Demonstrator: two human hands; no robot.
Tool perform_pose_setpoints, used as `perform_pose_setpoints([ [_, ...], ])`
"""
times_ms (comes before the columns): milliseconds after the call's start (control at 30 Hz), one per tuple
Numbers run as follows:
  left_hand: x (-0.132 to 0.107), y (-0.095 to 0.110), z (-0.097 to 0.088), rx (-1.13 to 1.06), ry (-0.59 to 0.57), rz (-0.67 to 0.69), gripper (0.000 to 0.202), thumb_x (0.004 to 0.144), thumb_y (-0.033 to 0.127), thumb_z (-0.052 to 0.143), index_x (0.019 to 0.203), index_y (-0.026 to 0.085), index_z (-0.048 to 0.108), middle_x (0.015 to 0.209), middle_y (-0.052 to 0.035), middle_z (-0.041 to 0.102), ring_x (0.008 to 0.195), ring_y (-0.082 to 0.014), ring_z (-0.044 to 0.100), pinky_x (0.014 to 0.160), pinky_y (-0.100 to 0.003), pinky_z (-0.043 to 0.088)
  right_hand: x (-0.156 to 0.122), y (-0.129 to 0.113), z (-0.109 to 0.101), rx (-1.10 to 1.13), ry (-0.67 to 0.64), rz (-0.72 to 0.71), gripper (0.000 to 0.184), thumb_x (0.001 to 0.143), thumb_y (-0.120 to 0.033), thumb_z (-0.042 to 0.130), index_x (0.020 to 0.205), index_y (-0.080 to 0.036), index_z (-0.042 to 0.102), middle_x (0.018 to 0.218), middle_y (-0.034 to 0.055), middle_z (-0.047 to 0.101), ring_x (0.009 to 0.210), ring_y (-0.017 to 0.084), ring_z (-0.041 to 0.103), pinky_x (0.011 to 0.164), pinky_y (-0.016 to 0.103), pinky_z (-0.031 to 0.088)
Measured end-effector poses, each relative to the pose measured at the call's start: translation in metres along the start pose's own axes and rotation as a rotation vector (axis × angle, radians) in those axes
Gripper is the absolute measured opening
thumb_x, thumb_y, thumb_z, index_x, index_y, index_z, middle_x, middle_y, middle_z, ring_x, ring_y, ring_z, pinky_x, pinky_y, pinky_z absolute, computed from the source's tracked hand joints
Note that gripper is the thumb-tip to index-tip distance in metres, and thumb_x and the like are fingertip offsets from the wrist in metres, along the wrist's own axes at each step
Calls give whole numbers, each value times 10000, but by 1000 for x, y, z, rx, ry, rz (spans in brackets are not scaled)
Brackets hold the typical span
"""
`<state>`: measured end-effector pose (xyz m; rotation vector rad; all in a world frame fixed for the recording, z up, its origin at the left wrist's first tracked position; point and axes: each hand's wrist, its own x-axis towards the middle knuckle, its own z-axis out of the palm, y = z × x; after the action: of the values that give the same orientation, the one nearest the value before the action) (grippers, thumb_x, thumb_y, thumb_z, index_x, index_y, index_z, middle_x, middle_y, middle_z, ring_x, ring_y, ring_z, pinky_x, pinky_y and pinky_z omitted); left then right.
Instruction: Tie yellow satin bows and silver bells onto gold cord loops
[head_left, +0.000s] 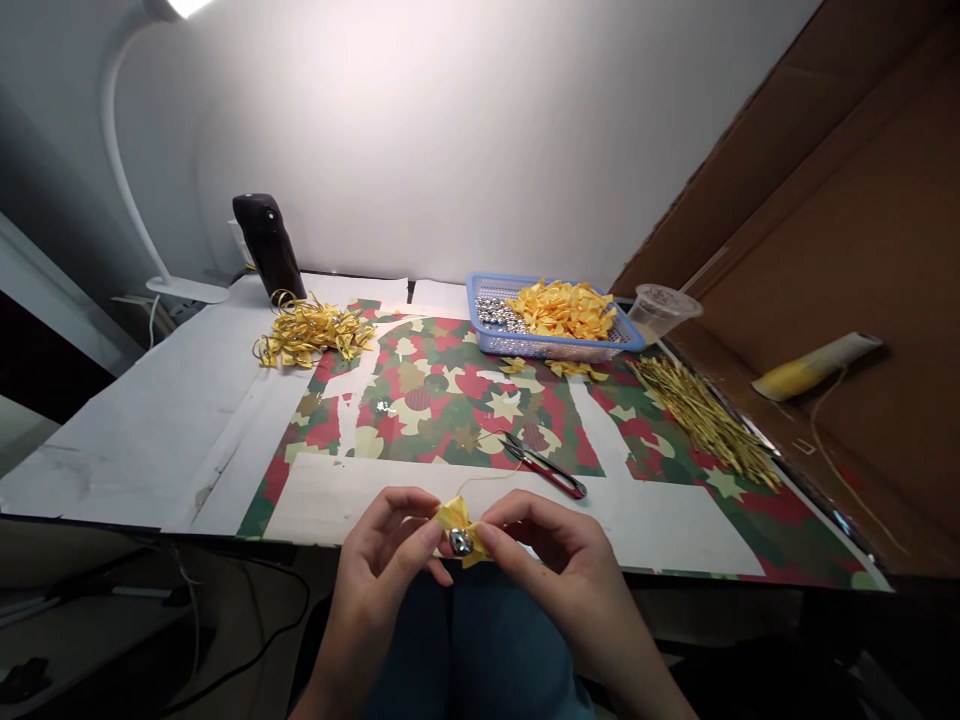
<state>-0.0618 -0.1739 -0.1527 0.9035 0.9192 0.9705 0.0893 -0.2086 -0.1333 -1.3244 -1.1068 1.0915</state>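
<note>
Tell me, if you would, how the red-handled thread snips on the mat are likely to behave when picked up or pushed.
The red-handled thread snips lie flat, so they would probably slide rather than roll or tip. Their slim metal build suggests they feel stiff and fairly light. The smooth-looking handles might be slightly slippery.

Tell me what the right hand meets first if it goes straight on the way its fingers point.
The right hand meets the yellow ribbon bow first; its fingertips seem already on it, beside the silver bell. Past that lies the left hand, though depth is hard to judge.
</note>
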Motion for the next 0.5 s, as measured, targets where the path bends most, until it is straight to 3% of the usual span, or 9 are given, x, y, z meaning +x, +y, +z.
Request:
perform_pose_setpoints([
  [200,2,2,2,-14,29,-18,218,671,306,778,826,181,687,776,-21,649,585,-114,572,498,-178,477,2,2,-1,23,-37,5,191,766,-338,659,658,-182,638,646,13,643,625,142,604,611,239,510],
  [367,4,1,1,-64,53,-37,212,626,256,813,776,173,689,721,-12,647,633,-121,587,576,-186,496,5,6,1,110,-49,77,242,743,-399,691,662,-176,644,635,12,635,602,140,595,589,243,504],
  [500,5,4,2,-90,53,-11,180,600,234,815,680,170,666,656,-1,639,599,-119,581,554,-191,484,7,10,6,188,-22,117,260,723,-424,715,680,-179,640,662,3,624,619,134,594,609,240,503],
])
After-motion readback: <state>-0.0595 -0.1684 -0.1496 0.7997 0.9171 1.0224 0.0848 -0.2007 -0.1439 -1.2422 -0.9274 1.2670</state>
